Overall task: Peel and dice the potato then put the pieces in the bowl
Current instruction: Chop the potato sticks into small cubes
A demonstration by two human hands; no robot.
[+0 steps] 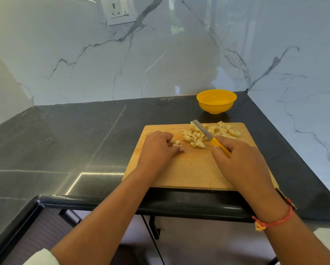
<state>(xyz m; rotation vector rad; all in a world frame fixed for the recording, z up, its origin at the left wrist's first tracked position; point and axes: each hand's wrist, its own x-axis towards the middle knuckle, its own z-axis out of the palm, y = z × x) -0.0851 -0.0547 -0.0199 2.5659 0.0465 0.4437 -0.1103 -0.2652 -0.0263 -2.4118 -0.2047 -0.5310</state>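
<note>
**Dicing Nearly Done, Bowl Not Yet Filled**

The last potato bits are pinned under the curled left hand on the cutting board. The knife is gripped by the right hand, blade laid across the diced pile, likely for gathering. The yellow bowl is kept just beyond the board, within reach.

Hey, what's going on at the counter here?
A person is dicing potato on a wooden cutting board. The right hand grips a yellow-handled knife, its blade lying across a pile of diced potato. The left hand curls over a few last pieces beside the pile. The yellow bowl stands on the black counter behind the board, and it looks empty, so nothing has gone into it yet.
</note>
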